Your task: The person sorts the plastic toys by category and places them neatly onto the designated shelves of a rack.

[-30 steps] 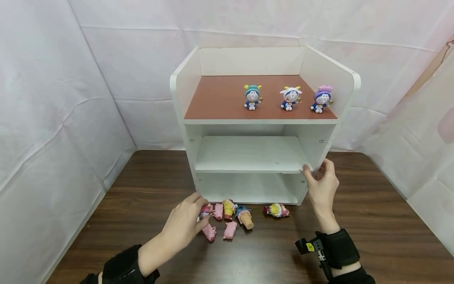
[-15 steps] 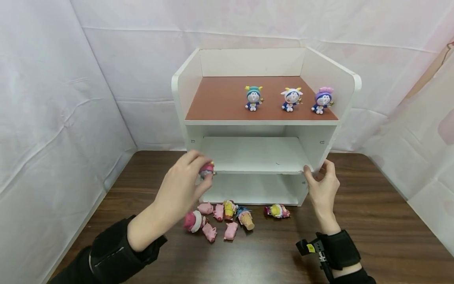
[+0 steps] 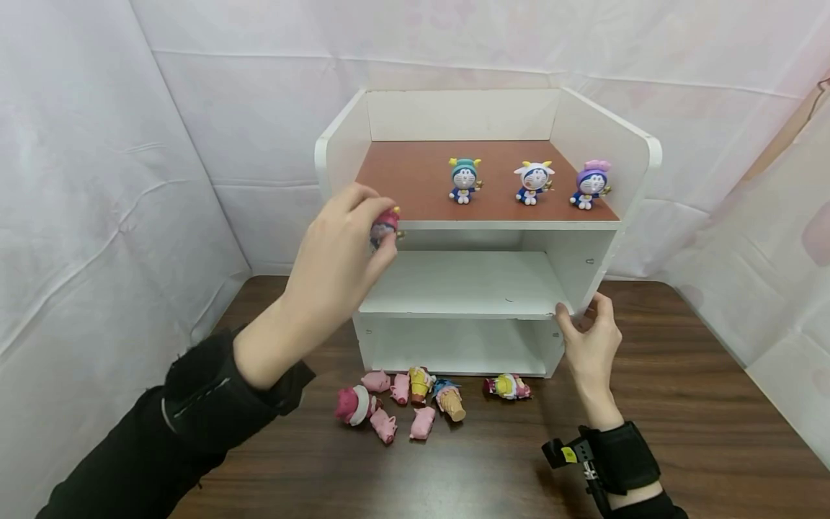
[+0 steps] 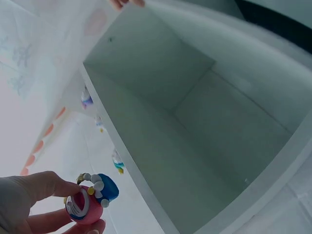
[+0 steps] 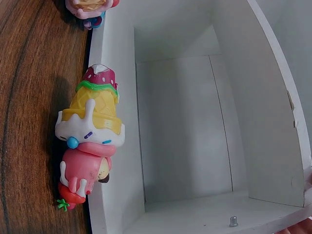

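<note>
My left hand (image 3: 344,249) pinches a small blue figurine with a pink hat (image 3: 385,225) in front of the upper left of the white shelf unit (image 3: 480,225). In the left wrist view the held figurine (image 4: 90,200) shows a blue body and a round pink head covering, between thumb and fingers. My right hand (image 3: 591,346) grips the unit's right side wall, thumb at the front edge. On the brown top board sit figurines in a teal hat (image 3: 463,180), a white horned hat (image 3: 534,182) and a purple hat (image 3: 591,184).
On the wooden table (image 3: 493,461), before the unit, lie several pink pigs (image 3: 422,422), a pink-and-white figure (image 3: 355,405), a yellow figure (image 3: 420,384), a blue-topped cone figure (image 3: 450,401) and, farther right, an ice-cream-cone figure (image 3: 509,386). White cloth (image 3: 117,216) surrounds the table.
My left hand has lifted the pink-hatted figurine from the pile on the table up to the top board's height. The right hand has kept its grip on the unit.
</note>
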A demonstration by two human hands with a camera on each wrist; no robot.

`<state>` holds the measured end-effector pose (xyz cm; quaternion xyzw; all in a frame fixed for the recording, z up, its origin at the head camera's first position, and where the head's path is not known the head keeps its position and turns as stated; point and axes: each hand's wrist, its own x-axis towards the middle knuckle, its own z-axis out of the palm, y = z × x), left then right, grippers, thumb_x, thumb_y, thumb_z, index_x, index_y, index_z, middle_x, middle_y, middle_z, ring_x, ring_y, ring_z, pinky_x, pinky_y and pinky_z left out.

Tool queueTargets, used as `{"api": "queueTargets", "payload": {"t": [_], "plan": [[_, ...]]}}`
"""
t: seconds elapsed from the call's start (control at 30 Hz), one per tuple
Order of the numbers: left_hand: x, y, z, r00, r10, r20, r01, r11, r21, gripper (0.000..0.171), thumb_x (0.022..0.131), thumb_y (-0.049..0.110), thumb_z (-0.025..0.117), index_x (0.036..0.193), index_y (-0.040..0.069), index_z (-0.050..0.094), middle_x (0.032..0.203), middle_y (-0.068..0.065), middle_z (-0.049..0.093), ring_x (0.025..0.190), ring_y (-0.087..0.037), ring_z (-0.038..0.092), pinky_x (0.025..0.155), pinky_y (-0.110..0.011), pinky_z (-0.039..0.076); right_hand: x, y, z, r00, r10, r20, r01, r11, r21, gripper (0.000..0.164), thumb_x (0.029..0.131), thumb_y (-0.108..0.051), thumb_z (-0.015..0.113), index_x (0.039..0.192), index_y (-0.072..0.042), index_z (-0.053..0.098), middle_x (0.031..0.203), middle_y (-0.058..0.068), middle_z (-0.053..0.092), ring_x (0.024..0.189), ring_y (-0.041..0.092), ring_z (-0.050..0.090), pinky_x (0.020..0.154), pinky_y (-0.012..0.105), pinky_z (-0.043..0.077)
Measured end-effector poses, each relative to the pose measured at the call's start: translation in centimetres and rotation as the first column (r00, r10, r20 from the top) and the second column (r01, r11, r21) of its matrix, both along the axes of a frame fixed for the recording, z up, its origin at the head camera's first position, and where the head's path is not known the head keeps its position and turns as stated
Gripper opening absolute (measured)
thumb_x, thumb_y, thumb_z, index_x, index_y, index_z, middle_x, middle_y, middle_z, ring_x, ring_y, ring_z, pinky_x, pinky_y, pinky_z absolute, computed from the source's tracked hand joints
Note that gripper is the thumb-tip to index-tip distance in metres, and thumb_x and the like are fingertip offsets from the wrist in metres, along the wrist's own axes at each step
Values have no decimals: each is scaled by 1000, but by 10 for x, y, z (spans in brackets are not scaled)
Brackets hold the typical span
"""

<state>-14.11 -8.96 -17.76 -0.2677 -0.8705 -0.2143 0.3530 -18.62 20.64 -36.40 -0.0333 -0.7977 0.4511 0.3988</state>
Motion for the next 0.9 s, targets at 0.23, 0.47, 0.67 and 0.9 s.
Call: {"api": "queueTargets", "payload": {"t": [0.23, 0.47, 0.67, 0.9], "plan": [[-23, 4, 15, 996, 61, 60, -62, 998, 14, 21, 80, -2, 54, 99, -8, 61, 94, -15, 54, 85, -26, 51, 72, -33, 44, 0, 0, 0, 1000, 2, -3, -2, 1000, 2, 36, 79, -6, 63, 109, 8, 50, 99, 22, 57, 85, 30, 58, 62, 0, 37], [-46, 5, 19, 987, 113, 111, -112, 994, -10, 18, 81, -4, 48, 92, -7, 61, 91, -15, 53, 87, -26, 50, 75, -32, 43, 0, 0, 0, 1000, 7, -11, -6, 1000, 9, 36, 79, -5, 63, 109, 9, 49, 98, 23, 57, 84, 30, 58, 61, 1, 38], [-59, 8, 20, 971, 174, 162, -167, 984, -60, 21, 81, -5, 45, 95, -8, 60, 94, -15, 53, 91, -26, 50, 76, -32, 44, 0, 0, 0, 1000, -1, -9, 1, 1000, 14, 36, 78, -6, 64, 109, 9, 50, 98, 22, 57, 84, 29, 58, 61, 1, 38], [-69, 10, 22, 961, 212, 178, -193, 974, -114, 18, 83, -4, 44, 91, -7, 60, 94, -16, 54, 94, -27, 50, 81, -33, 41, 1, 0, 1, 1000, -5, -7, 5, 1000, 23, 36, 79, -6, 64, 109, 8, 50, 98, 22, 57, 84, 29, 58, 61, 1, 38]]}}
